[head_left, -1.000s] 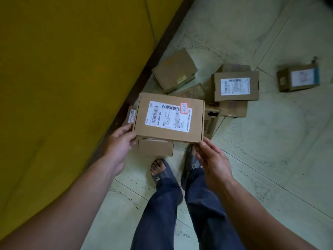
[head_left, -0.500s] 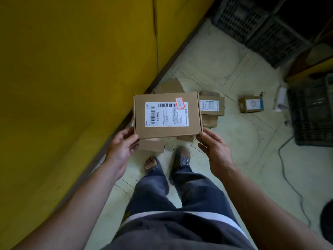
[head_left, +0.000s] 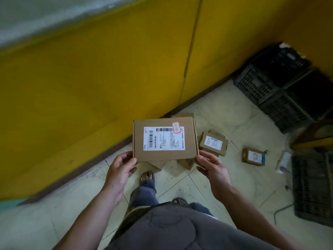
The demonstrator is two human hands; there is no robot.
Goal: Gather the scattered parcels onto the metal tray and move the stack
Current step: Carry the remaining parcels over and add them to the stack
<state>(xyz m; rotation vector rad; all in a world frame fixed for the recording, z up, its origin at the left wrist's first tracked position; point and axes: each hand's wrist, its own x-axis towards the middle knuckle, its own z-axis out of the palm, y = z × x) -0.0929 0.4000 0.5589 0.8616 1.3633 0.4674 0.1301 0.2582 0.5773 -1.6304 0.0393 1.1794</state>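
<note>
My left hand (head_left: 122, 170) and right hand (head_left: 212, 168) grip the near corners of the labelled parcel (head_left: 164, 139), held above the floor, while a small parcel (head_left: 213, 144) and a blue-edged parcel (head_left: 254, 156) lie ungathered at its three o'clock, with no metal tray in sight, so I judge most of the job is left.

Both bare forearms reach forward from the near edge and converge. The left grip (head_left: 121, 171) pinches the near left corner of a parcel (head_left: 164, 139), fingers curled. The right grip (head_left: 212, 168) pinches its near right corner, held level between them.
</note>
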